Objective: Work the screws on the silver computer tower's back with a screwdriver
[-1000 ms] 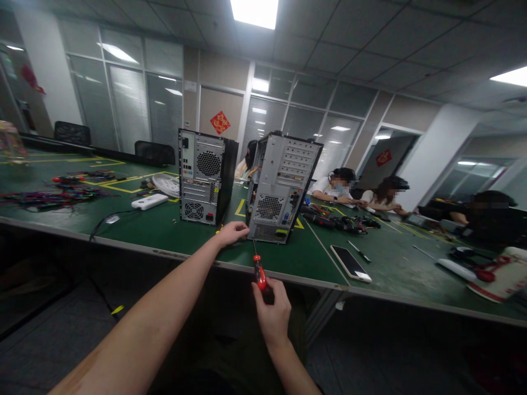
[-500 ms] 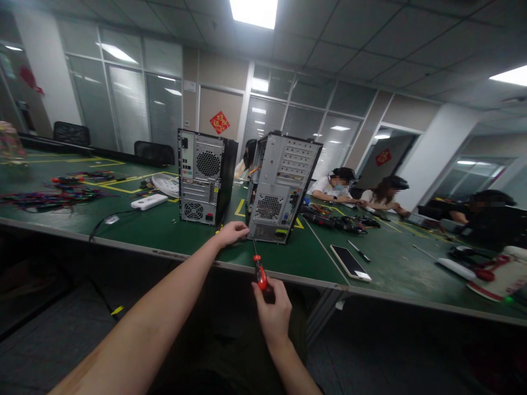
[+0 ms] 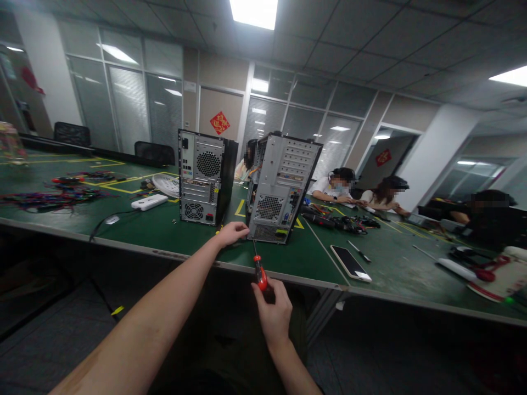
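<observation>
My right hand (image 3: 275, 307) is closed around the end of a red and black screwdriver (image 3: 259, 270). The thin shaft points up and away, its tip at the lower left corner of a grey computer case (image 3: 269, 181), whose back panel faces me. At that same corner, the fingertips of my left hand (image 3: 234, 233) are pressed together against the edge. Whatever sits between them is too small to make out. A second computer case (image 3: 200, 178), black-sided with a fan grille, stands upright to the left, apart from both hands.
Bundled cables (image 3: 53, 196) and a white power strip (image 3: 149, 202) lie to the left. On the right are a phone (image 3: 349, 263), a pen-like tool (image 3: 359, 251) and black cables (image 3: 349, 222). The green table's front edge (image 3: 288, 277) runs below the cases. Several people sit beyond.
Almost nothing differs. Both hands, the screwdriver and the cases keep their places; the fingers of my right hand have shifted very slightly at the handle.
</observation>
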Tool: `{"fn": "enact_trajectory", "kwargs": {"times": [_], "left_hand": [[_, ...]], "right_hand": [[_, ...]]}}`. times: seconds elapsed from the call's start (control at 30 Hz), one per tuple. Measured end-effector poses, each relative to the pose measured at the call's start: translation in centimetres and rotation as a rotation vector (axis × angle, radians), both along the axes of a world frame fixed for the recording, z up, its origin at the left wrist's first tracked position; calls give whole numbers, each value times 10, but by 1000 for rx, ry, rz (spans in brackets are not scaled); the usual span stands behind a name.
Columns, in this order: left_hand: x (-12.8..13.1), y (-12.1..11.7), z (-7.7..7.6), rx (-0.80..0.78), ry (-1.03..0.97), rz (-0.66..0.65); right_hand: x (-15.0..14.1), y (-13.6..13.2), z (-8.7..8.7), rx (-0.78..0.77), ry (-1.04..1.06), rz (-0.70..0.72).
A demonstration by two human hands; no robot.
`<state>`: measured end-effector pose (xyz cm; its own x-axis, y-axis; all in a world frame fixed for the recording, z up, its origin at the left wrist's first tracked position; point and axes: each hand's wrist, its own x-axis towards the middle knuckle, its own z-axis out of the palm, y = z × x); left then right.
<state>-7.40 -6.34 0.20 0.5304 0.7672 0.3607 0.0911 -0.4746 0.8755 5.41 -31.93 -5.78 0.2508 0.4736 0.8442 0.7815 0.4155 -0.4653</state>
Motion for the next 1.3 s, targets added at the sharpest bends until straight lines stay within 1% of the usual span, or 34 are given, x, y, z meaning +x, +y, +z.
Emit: {"fn": "enact_trajectory", "kwargs": {"times": [0.07,0.23,0.37,0.6,0.77,0.9,1.1,1.3], "left_hand": [[0,0,0,-2,-4,-1],[1,0,0,-12,-1,2],[1,1,0,-9,6,2],[1,1,0,-13,6,-3],[0,0,1,-15,10,1],[0,0,0,-3,20,7],[1,0,0,-20,-1,-2],[1,-3,3,-27,10,5]], "right_hand": [[1,-1,2,-20,17,4],[-2,0,4,84,-57,-2],[-4,0,1,74,-76,12],[1,1,1,49,-24,-40],[-1,1,1,89,-66,-22],[-3,-1,0,89,-94,7],[-2,-1,1,81,-44,-9],[2,1,-2,95,-117,8]]}}
